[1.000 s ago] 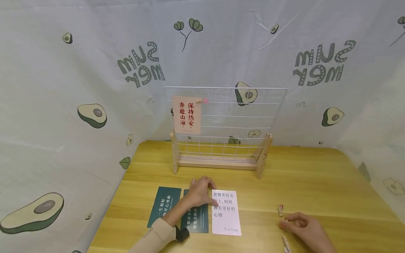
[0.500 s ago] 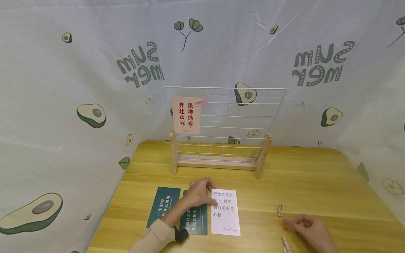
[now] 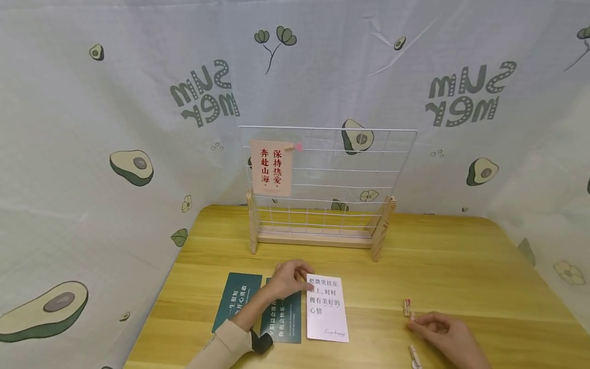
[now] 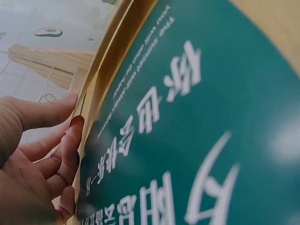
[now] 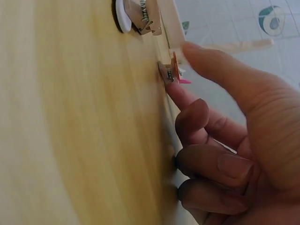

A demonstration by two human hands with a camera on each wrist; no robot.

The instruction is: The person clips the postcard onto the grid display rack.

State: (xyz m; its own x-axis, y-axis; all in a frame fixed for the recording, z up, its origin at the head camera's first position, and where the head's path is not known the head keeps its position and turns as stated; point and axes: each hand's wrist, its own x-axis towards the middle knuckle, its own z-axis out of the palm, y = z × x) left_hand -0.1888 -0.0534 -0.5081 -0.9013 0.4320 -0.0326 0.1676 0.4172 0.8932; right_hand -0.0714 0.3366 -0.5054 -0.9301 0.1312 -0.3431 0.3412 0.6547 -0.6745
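My left hand (image 3: pixel 289 279) pinches the left edge of a white card (image 3: pixel 327 318) printed with dark Chinese characters. In the left wrist view, the thumb (image 4: pixel 49 112) and curled fingers meet at a thin edge beside a green card (image 4: pixel 187 117). Toward the right of the table, my right hand (image 3: pixel 444 333) pinches a small wooden clothespin (image 5: pixel 168 72) with an orange decoration between thumb and index finger. Two more clothespins lie close by: a pink-tipped clothespin (image 3: pixel 406 307) just beyond the hand, and a clothespin with a white round decoration (image 3: pixel 415 357) on the near side.
A white wire grid rack (image 3: pixel 341 169) on wooden feet stands at the back of the table (image 3: pixel 442 266). A pink card (image 3: pixel 272 169) hangs at its upper left, held by a pink-heart clothespin (image 3: pixel 295 147). Two green cards, one farther left (image 3: pixel 237 297), lie on the table.
The left hand and white card have shifted slightly up and left. The right hand has turned the clothespin, so its orange side no longer shows in the head view.
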